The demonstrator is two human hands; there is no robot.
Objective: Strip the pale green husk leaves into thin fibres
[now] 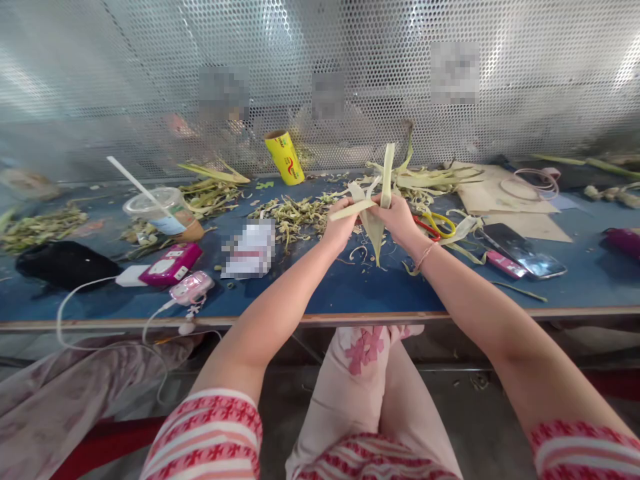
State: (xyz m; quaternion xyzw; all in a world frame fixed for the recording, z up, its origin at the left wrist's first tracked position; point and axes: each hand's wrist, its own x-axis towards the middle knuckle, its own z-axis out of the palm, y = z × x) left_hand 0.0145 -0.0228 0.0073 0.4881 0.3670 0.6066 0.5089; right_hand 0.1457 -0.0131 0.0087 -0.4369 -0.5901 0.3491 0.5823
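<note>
Pale green leaf strips [373,225], folded and crossing one another, are held up over the blue table between my two hands. My left hand [341,225] pinches them from the left, where one strip end sticks out past the fingers. From the right, my right hand [399,220] grips the same strips, and one broad strip stands upright above its fingers. A pointed end hangs down between the hands. Just right of my right hand lie scissors [441,227] with yellow and red handles, partly covered by leaf scraps.
Leaf scraps [295,217] are strewn behind my hands. A yellow roll [286,159] stands near the perforated metal panel. To the left are a drink cup [163,212] and a magenta power bank [173,265]; to the right, a phone [525,252] and brown paper [493,193].
</note>
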